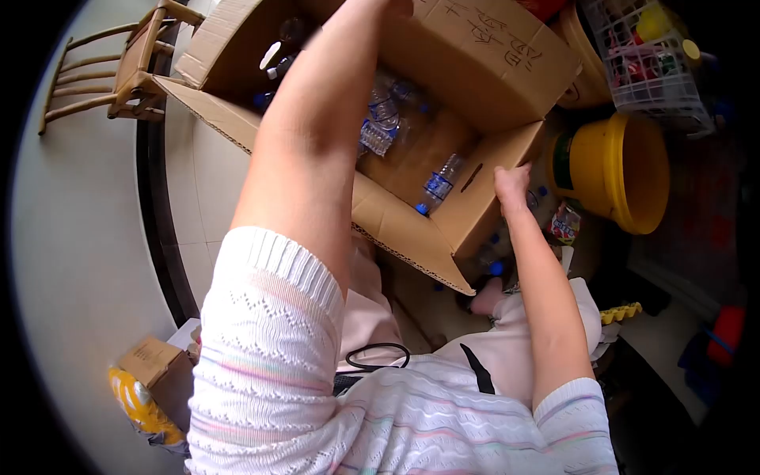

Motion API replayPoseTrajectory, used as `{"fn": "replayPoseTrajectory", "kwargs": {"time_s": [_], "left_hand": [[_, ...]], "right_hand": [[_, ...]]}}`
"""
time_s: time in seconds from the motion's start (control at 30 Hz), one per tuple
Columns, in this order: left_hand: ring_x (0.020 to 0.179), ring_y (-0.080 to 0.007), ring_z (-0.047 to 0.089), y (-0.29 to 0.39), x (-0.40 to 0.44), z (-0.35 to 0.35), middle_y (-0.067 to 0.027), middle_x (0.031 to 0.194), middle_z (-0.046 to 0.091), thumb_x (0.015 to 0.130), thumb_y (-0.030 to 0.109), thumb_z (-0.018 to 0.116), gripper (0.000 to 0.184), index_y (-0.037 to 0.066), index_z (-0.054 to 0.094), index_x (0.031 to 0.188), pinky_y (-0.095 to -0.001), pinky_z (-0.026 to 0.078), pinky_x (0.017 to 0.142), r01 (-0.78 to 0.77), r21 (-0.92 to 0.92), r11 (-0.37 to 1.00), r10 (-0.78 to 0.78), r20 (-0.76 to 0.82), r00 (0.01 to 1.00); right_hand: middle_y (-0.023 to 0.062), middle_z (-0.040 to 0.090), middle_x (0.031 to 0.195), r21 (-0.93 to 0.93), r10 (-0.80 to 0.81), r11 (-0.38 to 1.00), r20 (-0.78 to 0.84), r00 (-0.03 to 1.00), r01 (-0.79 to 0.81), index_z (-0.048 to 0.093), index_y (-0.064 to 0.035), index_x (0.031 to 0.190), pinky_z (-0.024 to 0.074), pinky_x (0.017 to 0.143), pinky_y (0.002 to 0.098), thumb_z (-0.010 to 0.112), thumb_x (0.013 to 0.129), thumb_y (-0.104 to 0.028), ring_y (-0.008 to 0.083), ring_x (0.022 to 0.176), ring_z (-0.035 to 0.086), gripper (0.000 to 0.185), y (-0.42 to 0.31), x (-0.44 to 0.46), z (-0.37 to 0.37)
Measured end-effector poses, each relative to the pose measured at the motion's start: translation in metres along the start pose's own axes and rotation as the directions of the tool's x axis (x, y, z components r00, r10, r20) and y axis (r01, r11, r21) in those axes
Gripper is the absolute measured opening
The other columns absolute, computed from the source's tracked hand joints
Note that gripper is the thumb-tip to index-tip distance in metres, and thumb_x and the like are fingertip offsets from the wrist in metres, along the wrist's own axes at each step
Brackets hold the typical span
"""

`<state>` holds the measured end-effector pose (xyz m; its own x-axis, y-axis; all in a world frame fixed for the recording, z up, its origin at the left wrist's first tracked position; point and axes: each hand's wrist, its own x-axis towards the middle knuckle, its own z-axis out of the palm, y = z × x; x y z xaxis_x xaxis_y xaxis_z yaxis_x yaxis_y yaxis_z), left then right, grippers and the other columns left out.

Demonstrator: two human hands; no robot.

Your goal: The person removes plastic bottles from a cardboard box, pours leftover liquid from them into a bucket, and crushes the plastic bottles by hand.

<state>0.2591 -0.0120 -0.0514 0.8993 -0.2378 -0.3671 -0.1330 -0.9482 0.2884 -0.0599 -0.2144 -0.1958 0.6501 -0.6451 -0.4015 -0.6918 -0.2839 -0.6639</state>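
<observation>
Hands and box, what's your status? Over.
Right hand at cardboard box's side. Left hand mostly cut off by frame. Plastic bottles inside; left arm hides some box.

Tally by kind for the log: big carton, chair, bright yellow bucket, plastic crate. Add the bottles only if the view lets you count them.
Big carton: 1
Chair: 1
Bright yellow bucket: 1
Plastic crate: 1
Total: 4
Bottles stay out of the total: several show, but some overlap or are partly hidden.
</observation>
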Motion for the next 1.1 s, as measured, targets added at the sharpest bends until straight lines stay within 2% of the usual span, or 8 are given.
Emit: {"fn": "replayPoseTrajectory", "kwargs": {"time_s": [0.1, 0.23, 0.33, 0.43, 0.6, 0.87, 0.97, 1.1], "left_hand": [[0.075, -0.0301, 0.065, -0.121, 0.037, 0.152, -0.0181, 0.085, 0.066, 0.069, 0.034, 0.063, 0.029, 0.006, 0.069, 0.078, -0.0381, 0.053, 0.066, -0.402, 0.391, 0.828, 0.333, 0.235, 0.913], [0.114, -0.0304, 0.054, -0.207, -0.055, 0.222, -0.0186, 0.121, 0.057, 0.070, 0.034, 0.068, 0.057, 0.004, 0.058, 0.118, -0.0397, 0.044, 0.096, 0.214, 0.246, 0.945, -0.270, 0.223, 0.937], [0.119, -0.0306, 0.050, -0.222, -0.056, 0.216, -0.0214, 0.128, 0.051, 0.067, 0.046, 0.069, 0.072, 0.005, 0.053, 0.123, -0.0389, 0.041, 0.099, 0.690, -0.302, 0.658, -0.678, 0.160, 0.717], [0.122, -0.0356, 0.045, -0.186, -0.055, 0.223, -0.0253, 0.136, 0.039, 0.063, 0.048, 0.073, 0.100, 0.000, 0.028, 0.138, -0.0413, 0.040, 0.099, 0.899, -0.336, 0.281, -0.944, 0.070, 0.321], [0.117, -0.0383, 0.048, -0.190, -0.049, 0.267, -0.0272, 0.135, 0.035, 0.053, 0.026, 0.086, 0.113, 0.007, 0.012, 0.137, -0.0421, 0.041, 0.099, 0.802, -0.597, 0.007, -0.993, 0.092, 0.078], [0.084, -0.0294, 0.064, -0.171, -0.050, 0.287, -0.0183, 0.101, 0.060, 0.051, -0.002, 0.074, 0.086, -0.001, 0.035, 0.127, -0.0372, 0.056, 0.068, 0.260, -0.943, -0.209, -0.935, 0.270, 0.229], [0.066, -0.0242, 0.062, -0.165, -0.046, 0.323, -0.0163, 0.085, 0.061, 0.052, -0.010, 0.070, 0.076, -0.005, 0.037, 0.120, -0.0341, 0.052, 0.053, 0.217, -0.915, -0.340, -0.670, 0.397, 0.628], [0.080, -0.0289, 0.062, -0.101, -0.061, 0.303, -0.0155, 0.097, 0.059, 0.050, -0.004, 0.077, 0.078, -0.002, 0.039, 0.119, -0.0412, 0.053, 0.067, 0.307, -0.949, 0.069, -0.541, 0.223, 0.811]], "right_hand": [[0.0287, 0.041, 0.128, 0.027, 0.012, 1.000, 0.054, 0.998, -0.014, 0.017, 0.0050, 0.137, 0.0325, 0.103, 0.0396, 0.058, 0.071, -0.006, 0.0402, 0.120, 0.042, 0.078, -0.005, -0.006, -0.003], [0.0273, 0.045, 0.125, 0.018, -0.035, 0.999, 0.076, 0.996, 0.034, 0.023, 0.0028, 0.135, 0.0347, 0.100, 0.0392, 0.057, 0.072, -0.005, 0.0390, 0.118, 0.044, 0.072, 0.000, -0.005, -0.004], [0.0269, 0.046, 0.123, -0.011, -0.015, 1.000, 0.075, 0.997, 0.016, 0.028, 0.0033, 0.133, 0.0349, 0.100, 0.0381, 0.056, 0.072, -0.004, 0.0381, 0.117, 0.046, 0.067, -0.006, -0.009, -0.008], [0.0263, 0.046, 0.125, -0.018, -0.005, 1.000, 0.076, 0.997, 0.006, 0.028, 0.0038, 0.133, 0.0346, 0.100, 0.0377, 0.057, 0.072, -0.005, 0.0374, 0.117, 0.046, 0.068, -0.005, -0.008, -0.007], [0.0261, 0.046, 0.126, 0.039, -0.050, 0.998, 0.093, 0.994, 0.046, 0.027, 0.0048, 0.134, 0.0340, 0.101, 0.0367, 0.056, 0.073, -0.003, 0.0366, 0.118, 0.046, 0.068, -0.005, -0.011, -0.008], [0.0268, 0.048, 0.123, 0.064, -0.108, 0.993, 0.072, 0.992, 0.104, 0.030, 0.0050, 0.131, 0.0359, 0.099, 0.0376, 0.054, 0.073, -0.003, 0.0372, 0.115, 0.048, 0.064, 0.000, -0.008, -0.005], [0.0273, 0.048, 0.122, 0.072, -0.076, 0.995, 0.099, 0.992, 0.069, 0.031, 0.0049, 0.130, 0.0369, 0.098, 0.0386, 0.054, 0.072, -0.004, 0.0378, 0.115, 0.048, 0.063, -0.011, -0.013, -0.009], [0.0279, 0.047, 0.122, 0.017, -0.102, 0.995, 0.070, 0.992, 0.101, 0.032, 0.0048, 0.130, 0.0358, 0.099, 0.0399, 0.053, 0.071, -0.004, 0.0399, 0.114, 0.047, 0.063, -0.007, -0.009, -0.006]]}}
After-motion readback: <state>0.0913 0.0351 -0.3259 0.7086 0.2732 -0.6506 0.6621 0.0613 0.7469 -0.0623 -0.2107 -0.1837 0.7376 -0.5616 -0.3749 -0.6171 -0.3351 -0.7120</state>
